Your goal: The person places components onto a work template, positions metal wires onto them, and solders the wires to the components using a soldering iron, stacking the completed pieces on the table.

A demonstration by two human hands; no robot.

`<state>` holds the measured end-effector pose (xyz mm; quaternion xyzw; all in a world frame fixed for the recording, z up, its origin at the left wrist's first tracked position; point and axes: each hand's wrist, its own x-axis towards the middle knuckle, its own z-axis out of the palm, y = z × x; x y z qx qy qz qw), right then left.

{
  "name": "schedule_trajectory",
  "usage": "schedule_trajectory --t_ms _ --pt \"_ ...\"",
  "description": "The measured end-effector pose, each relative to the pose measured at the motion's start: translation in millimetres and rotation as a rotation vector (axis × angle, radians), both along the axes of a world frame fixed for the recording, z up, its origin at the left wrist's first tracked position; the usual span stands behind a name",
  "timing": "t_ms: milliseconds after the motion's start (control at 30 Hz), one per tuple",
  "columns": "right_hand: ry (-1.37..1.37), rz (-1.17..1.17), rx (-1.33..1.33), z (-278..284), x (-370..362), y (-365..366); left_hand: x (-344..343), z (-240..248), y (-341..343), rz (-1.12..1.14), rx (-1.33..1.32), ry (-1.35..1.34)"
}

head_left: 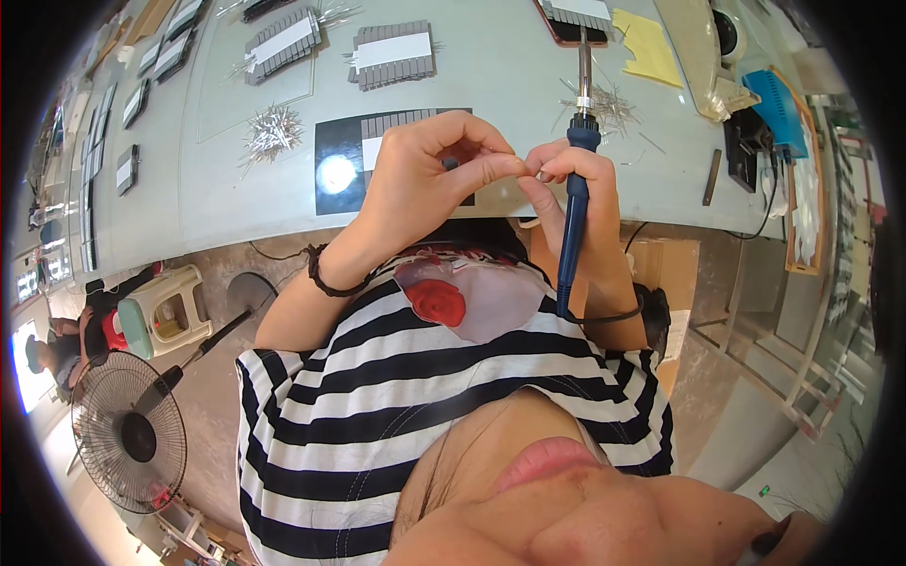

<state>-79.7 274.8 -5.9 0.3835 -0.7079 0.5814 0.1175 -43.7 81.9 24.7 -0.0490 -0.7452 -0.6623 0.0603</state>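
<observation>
My left hand (413,174) is raised over the near edge of the table, thumb and forefinger pinched together. Its fingertips meet those of my right hand (600,193); whatever is between them is too small to make out. A soldering iron (572,231) with a dark blue handle rests in my right hand, its metal tip pointing away from me. By the left fingers shows a small dark piece (450,163), partly hidden. Behind that hand lies a dark plate (337,193) bearing a row of grey pieces (401,120) on a white strip, partly covered by the hand.
Further bundles of grey pieces (393,55) with wire leads lie at the back. Loose wire pins are piled at left (273,132) and right (609,111). A yellow sheet (649,47) and blue device (772,111) stand right. A fan (132,434) is at lower left.
</observation>
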Motion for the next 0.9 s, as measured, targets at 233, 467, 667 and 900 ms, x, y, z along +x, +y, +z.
schedule_trajectory --t_ms 233,467,667,900 --pt "-0.010 0.011 0.021 2.7 -2.3 -10.6 3.3 -4.9 -14.3 0.084 -0.038 0.012" --pt "0.053 -0.110 0.060 5.0 -8.9 -8.5 -1.6 -7.4 -22.6 0.145 0.314 -0.120" --pt "0.110 -0.029 0.038 11.9 -14.6 -26.3 -1.6 -9.0 -18.3 0.062 0.383 -0.159" --pt "0.075 0.039 -0.168 15.8 -17.4 -34.8 -0.1 -9.9 -20.7 0.003 0.361 -0.223"
